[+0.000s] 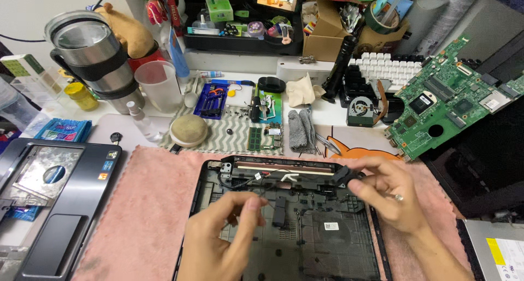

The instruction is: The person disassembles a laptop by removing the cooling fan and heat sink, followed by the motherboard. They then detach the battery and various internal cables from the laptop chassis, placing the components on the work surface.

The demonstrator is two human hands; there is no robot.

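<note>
Black speaker bar (pixel 305 177) lying left-to-right along the far edge of the laptop shell (pixel 327 243), right end pinched by the right hand (pixel 390 196), thin wire (pixel 254 196) nipped in the closed left hand (pixel 229 232), nearer the middle.

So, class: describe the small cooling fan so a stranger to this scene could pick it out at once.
Start at the big green circuit board on the right. Just left of it, below the white keyboard, lies the cooling fan. It alone is a black square housing with round blades inside.
</note>
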